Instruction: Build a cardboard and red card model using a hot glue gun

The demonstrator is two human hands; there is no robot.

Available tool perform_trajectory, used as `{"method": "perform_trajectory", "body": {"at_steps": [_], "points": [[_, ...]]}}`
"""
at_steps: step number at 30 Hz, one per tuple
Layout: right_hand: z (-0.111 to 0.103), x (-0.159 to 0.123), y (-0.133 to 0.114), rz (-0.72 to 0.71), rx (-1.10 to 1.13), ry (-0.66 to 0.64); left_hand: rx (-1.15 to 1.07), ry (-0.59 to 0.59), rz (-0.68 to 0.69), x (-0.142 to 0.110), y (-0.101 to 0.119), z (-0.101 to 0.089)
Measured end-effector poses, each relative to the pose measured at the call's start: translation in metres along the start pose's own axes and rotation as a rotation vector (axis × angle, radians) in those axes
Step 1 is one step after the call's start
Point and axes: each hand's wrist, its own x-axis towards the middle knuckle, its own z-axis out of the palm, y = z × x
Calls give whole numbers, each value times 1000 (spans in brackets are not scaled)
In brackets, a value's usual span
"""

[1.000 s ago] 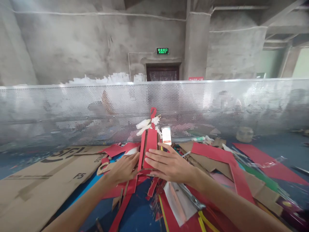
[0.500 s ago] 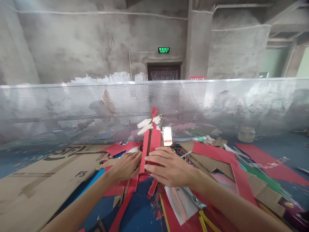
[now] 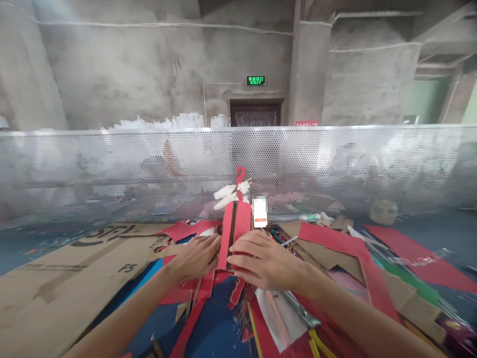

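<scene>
A tall red cardboard piece (image 3: 244, 219) stands in front of me, with a brown gap running down between its two red panels. My left hand (image 3: 198, 254) holds its left side, fingers bent around the edge, the fingertips partly hidden. From the right, my right hand (image 3: 261, 258) lies curled over the lower part of the right panel, its fingertips at the gap. Behind the top of the piece are a red curved strip (image 3: 240, 175) and white crumpled pieces (image 3: 225, 195). A lit phone (image 3: 260, 215) is propped just to the right.
A large flat cardboard sheet (image 3: 85, 268) covers the left side. Red and brown cardboard scraps (image 3: 335, 236) crowd the right. Near my right forearm lie a metal tool (image 3: 301, 309) and white paper (image 3: 274, 318). A perforated metal screen (image 3: 112, 174) crosses behind; a jar (image 3: 383, 213) stands far right.
The view has shifted slightly. My right fingertips have drawn back a little to the right, off the left panel. Both hands remain on the red cardboard piece.
</scene>
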Motion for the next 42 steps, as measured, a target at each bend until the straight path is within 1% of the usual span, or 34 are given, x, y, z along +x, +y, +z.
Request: {"method": "perform_trajectory", "body": {"at_steps": [4, 11, 18, 22, 25, 27, 29, 31, 33, 36, 38, 40, 42], "points": [[-1, 0, 0, -15, -46, 44, -26, 4, -17, 0, -1, 0], [3, -4, 2, -70, -183, 68, -26, 10, -53, 1, -3, 3], [4, -6, 2, -49, -168, 79, -57, 39, -94, 0, -2, -4], [4, -6, 5, -105, -190, 129, -77, 45, -91, 0, -2, -6], [1, -7, 8, -148, -155, 161, -97, 56, -70, 0, -2, -7], [-3, -8, 12, -160, -111, 107, -87, 69, -50, 0, -3, -8], [-9, -9, 16, -145, -74, -5, -56, 64, 0, 0, -4, -10], [-14, -12, 22, -95, -52, -120, -30, 40, 80, 0, -5, -10], [-18, -16, 32, -19, -45, -192, -25, 27, 156, 0, -5, -9], [-21, -24, 46, 121, -62, -227, -32, 45, 210, 1, -4, -7], [-20, -27, 51, 183, -70, -228, -31, 52, 226, 1, -4, -6], [-19, -27, 50, 205, -65, -232, -28, 53, 226, 1, -5, -5], [-17, -22, 42, 171, -44, -239, -33, 54, 201, 0, -7, -6]]}}
